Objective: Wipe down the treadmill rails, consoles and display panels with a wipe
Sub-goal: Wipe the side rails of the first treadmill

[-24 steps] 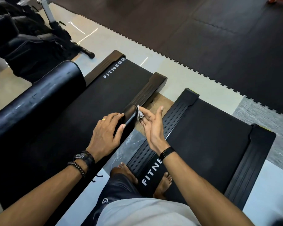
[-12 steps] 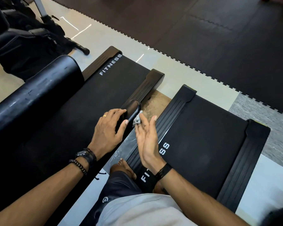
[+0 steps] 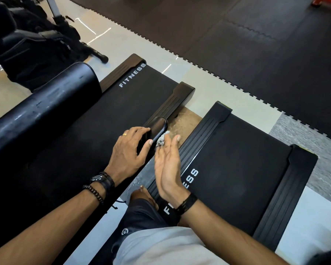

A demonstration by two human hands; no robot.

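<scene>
Grey-speckled wipe (image 3: pixel 161 139), black rail (image 3: pixel 157 127)

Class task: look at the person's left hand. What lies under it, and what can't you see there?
Under the left hand lies the treadmill's black handrail; only its rounded end shows. The rail's surface beneath palm and fingers is covered.

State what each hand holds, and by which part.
The left hand grips the treadmill rail near its rounded end, fingers curled over its top. The right hand presses a crumpled wipe against the rail's side with straight fingers.
</scene>
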